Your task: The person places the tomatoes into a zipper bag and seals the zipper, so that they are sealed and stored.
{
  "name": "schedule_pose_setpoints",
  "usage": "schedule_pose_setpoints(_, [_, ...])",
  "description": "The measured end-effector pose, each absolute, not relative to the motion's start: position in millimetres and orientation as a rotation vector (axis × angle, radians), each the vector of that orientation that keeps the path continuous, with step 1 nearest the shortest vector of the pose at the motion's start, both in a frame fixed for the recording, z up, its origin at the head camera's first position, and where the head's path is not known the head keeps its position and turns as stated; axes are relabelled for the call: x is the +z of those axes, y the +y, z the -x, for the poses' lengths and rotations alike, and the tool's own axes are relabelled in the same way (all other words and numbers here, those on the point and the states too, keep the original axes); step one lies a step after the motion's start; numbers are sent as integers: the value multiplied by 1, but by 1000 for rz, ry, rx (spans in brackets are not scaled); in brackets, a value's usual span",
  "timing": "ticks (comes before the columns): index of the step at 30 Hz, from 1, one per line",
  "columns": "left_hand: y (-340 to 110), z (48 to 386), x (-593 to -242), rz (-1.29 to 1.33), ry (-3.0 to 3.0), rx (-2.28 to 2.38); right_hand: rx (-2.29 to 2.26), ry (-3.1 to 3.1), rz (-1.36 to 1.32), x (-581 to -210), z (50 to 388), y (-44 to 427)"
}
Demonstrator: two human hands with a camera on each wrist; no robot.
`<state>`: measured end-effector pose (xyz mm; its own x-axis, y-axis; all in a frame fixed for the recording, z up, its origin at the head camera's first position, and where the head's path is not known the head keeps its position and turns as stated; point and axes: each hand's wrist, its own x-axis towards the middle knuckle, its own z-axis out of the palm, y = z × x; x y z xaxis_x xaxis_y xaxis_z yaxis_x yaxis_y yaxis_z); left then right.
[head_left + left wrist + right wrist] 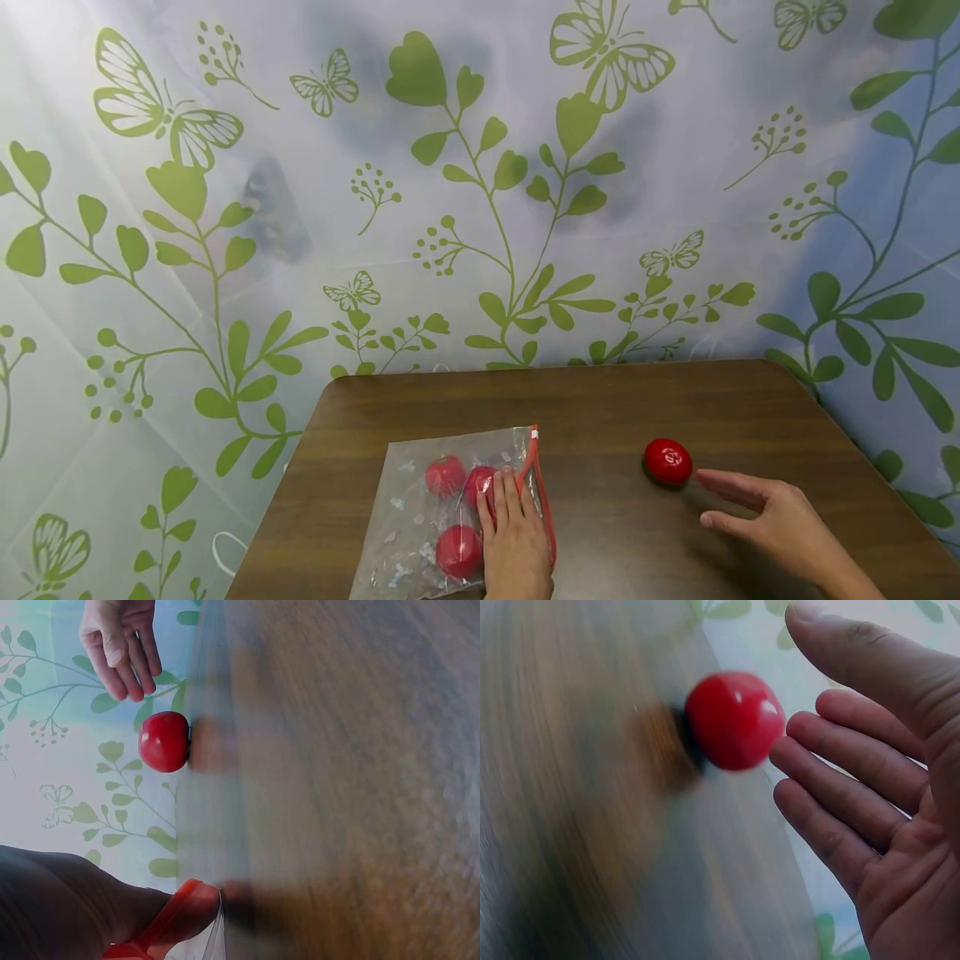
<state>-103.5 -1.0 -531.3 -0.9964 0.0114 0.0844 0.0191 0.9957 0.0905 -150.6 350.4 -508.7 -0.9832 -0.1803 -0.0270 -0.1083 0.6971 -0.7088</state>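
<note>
Red fruit [667,462] lies just off the parted thumb and fingers of my nearer right hand [783,523], toward the tabletop's [600,412] left edge; my left hand [516,542] rests on the bag [410,533], grip unclear.

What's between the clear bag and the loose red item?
Bare tabletop: head view shows nothing else between the clear bag and the loose red item.

In the head view, the left hand [516,540] (lower centre) and right hand [783,525] (lower right) are bare; in the right-wrist view, the palm [911,900] is creased.
</note>
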Motion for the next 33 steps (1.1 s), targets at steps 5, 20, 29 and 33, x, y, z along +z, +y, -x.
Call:
schedule_pose_setpoints(5, [-2,104,-532,28,-3055,-128,-1124,2868,205,-508,151,365])
schedule_pose_setpoints(20, [-2,104,-532,28,-3055,-120,-1102,2929,213,-516,166,382])
schedule_pose_setpoints(29, [-1,104,-531,6,-3108,-153,-1155,2907,235,-527,179,380])
schedule_pose_setpoints(33, [-2,104,-531,12,-3094,-148,-1167,2906,244,-531,186,378])
